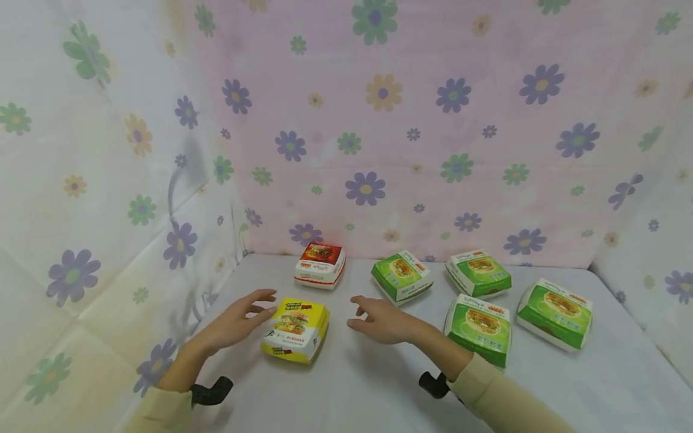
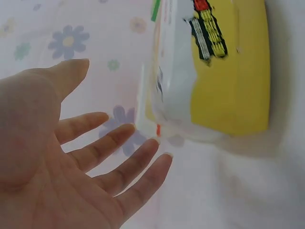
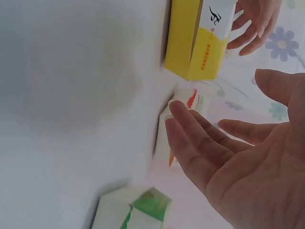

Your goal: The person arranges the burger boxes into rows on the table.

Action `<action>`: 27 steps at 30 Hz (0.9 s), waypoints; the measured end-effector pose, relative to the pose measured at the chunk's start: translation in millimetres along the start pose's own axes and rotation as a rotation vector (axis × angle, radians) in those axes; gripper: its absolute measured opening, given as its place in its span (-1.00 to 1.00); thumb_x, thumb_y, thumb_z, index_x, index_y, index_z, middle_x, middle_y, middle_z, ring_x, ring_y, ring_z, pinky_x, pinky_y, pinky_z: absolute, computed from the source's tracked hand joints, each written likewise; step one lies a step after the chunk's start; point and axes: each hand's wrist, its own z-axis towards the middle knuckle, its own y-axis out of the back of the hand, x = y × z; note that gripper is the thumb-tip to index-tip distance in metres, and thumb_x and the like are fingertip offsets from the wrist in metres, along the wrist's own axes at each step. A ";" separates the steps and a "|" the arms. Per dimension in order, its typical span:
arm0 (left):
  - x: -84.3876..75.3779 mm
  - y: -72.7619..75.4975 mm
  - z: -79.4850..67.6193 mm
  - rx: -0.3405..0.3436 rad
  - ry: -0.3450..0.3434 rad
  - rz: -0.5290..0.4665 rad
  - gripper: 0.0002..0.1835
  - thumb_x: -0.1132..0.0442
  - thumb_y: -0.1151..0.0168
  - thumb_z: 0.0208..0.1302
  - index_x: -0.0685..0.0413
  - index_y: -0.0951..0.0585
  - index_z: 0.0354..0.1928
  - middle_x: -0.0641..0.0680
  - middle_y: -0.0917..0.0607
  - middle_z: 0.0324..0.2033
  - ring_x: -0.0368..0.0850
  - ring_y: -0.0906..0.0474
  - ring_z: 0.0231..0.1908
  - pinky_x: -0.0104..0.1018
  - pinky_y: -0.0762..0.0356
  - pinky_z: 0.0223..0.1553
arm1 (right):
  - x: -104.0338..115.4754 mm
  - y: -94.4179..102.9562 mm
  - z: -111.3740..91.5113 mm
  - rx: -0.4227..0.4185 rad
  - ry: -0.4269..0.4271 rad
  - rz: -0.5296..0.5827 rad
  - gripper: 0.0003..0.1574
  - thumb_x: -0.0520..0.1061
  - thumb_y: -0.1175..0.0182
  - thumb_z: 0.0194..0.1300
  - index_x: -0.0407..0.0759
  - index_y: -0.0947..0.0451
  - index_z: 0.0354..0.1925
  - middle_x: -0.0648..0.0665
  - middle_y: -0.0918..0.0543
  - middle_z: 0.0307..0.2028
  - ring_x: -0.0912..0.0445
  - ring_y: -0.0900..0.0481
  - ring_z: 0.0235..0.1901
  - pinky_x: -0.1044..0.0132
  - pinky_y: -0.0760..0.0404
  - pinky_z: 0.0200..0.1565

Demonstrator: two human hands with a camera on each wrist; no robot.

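Note:
A yellow-and-white burger box [image 1: 296, 331] lies on the white table with its printed lid up. My left hand [image 1: 238, 320] hovers just left of it, fingers spread; in the left wrist view the hand [image 2: 81, 143] appears apart from the yellow box [image 2: 233, 90]. On the other side, my right hand [image 1: 385, 322] hangs over the table with loosely bent fingers and holds nothing. The right wrist view shows this palm [image 3: 257, 167] with a gap to the yellow box [image 3: 183, 43]. Behind the yellow box sits a red-and-white burger box [image 1: 320, 266].
Several green-and-white burger boxes stand on the right: one [image 1: 402, 276] at the back beyond my right hand, one [image 1: 479, 328] near my right forearm, others farther right. A flower-printed cloth [image 1: 411, 162] walls in the table's [image 1: 346, 397] back and sides.

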 end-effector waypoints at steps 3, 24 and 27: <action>-10.3 -2.5 1.9 -0.022 -0.071 0.038 -0.44 -0.15 -0.10 0.29 -0.28 -0.30 0.30 -0.02 -0.45 0.18 -0.04 -0.44 0.09 0.00 -0.45 0.05 | -2.2 8.0 -10.7 -0.009 0.018 -0.003 -0.28 0.17 -0.06 0.35 -0.07 -0.19 0.35 -0.13 -0.51 0.07 0.09 -0.51 -0.09 0.21 -0.58 -0.13; -94.9 -58.7 26.8 0.051 -0.213 -0.014 -0.34 -0.13 -0.16 0.26 -0.17 -0.24 0.35 -0.07 -0.35 0.25 -0.05 -0.39 0.15 -0.11 -0.49 0.05 | -37.9 70.2 -63.3 -0.125 0.076 -0.032 -0.35 0.04 -0.05 0.39 -0.23 -0.22 0.31 -0.29 -0.47 0.12 -0.08 -0.50 0.05 0.05 -0.55 -0.03; -102.4 -67.5 32.5 0.053 -0.216 -0.012 -0.30 -0.13 -0.16 0.26 -0.15 -0.20 0.37 -0.02 -0.35 0.25 0.01 -0.40 0.15 -0.12 -0.50 0.02 | -46.6 77.8 -66.3 -0.135 0.052 -0.048 -0.35 0.06 -0.04 0.39 -0.24 -0.23 0.30 -0.30 -0.46 0.12 -0.10 -0.49 0.06 0.04 -0.55 -0.04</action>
